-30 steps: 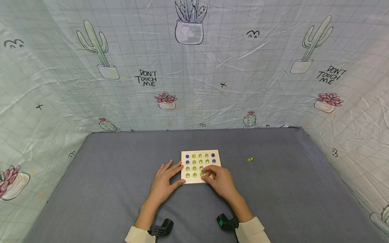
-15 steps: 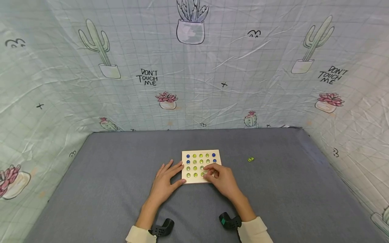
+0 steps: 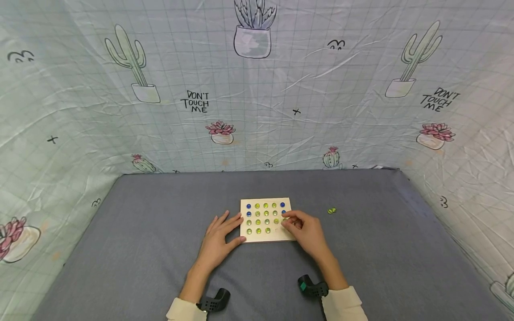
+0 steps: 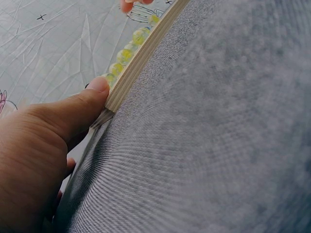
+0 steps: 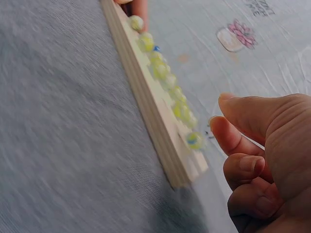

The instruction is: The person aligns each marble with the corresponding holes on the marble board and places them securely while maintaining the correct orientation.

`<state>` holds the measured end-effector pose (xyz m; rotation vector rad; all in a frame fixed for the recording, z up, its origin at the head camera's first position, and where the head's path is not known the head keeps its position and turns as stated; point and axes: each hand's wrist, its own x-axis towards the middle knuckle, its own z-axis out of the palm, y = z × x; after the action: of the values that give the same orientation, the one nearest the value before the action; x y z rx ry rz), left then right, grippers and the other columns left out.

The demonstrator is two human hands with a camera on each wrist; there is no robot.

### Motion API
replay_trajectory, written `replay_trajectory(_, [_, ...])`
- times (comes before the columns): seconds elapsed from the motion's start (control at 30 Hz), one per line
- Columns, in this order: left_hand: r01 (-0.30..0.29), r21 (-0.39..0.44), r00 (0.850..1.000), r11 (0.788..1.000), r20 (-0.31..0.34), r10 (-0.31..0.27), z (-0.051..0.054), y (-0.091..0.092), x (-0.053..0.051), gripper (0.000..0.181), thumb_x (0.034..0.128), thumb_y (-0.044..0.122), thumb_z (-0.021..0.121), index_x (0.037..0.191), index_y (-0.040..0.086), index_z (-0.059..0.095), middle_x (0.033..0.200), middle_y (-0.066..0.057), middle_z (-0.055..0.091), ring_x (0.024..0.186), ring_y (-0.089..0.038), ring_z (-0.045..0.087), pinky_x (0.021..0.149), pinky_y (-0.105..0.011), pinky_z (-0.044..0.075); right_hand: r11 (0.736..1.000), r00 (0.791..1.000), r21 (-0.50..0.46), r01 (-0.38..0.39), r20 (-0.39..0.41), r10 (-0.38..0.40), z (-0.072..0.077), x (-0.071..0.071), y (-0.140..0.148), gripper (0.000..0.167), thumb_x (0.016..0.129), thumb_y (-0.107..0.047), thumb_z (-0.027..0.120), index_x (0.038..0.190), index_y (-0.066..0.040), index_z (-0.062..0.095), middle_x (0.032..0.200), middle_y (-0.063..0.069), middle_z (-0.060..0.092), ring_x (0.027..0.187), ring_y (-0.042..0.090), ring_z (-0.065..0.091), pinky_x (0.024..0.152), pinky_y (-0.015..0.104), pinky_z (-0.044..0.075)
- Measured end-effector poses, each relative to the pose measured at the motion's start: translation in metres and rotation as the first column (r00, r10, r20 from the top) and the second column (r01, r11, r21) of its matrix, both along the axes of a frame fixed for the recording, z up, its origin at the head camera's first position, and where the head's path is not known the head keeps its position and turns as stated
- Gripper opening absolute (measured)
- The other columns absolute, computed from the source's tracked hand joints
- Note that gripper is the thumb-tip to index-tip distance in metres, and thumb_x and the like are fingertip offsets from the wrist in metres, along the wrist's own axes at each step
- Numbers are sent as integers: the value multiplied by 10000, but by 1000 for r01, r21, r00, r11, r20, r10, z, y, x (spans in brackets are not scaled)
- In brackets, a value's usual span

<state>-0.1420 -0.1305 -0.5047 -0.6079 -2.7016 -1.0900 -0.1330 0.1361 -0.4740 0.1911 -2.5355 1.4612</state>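
Observation:
A pale wooden board [image 3: 261, 236] lies on the grey cloth, bearing rows of yellow-green marbles [image 3: 258, 222] and several blue marbles [image 3: 249, 214] near its upper corners. My left hand [image 3: 217, 240] rests beside the board with fingers spread, its thumb touching the near left corner, as the left wrist view confirms. Over the board's right edge hovers my right hand [image 3: 307, 229]. In the right wrist view, its thumb and index finger stand slightly apart with nothing between them, other fingers loosely curled. A marble [image 5: 194, 141] sits at the board's end near these fingers. An unfilled hollow shows in the nearest row.
Two loose yellow-green marbles [image 3: 331, 210] lie on the cloth [image 3: 361, 249] to the right of the board. A hanging sheet [image 3: 265, 102] printed with cacti encloses the back and sides. Both wrists wear black camera mounts [image 3: 312, 287].
My right hand has moved right and slightly away from me, uncovering marbles and a hollow in the board's near rows. My left hand has stayed at the left edge.

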Motion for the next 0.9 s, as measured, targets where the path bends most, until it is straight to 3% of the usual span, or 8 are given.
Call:
replay_trajectory(0.63, [8, 11, 1000, 1000, 7, -8, 4, 0, 1, 589, 806, 360, 755, 1322, 122, 600, 1396, -10, 512, 1381, -293, 316, 1178, -457, 117, 992, 993, -18, 122, -3, -122, 2, -1, 40, 194, 854, -232, 747, 1018, -130, 729, 806, -19, 646, 586, 135, 467, 482, 226, 391])
replay_trajectory(0.9, [2, 12, 1000, 1000, -6, -2, 3, 0, 0, 594, 793, 353, 765, 1316, 120, 607, 1388, -18, 523, 1375, -304, 325, 1173, -473, 128, 988, 988, 5, 154, 3, -154, 3, -1, 48, 226, 859, -252, 741, 1023, -96, 727, 802, -6, 641, 597, 143, 462, 491, 223, 380])
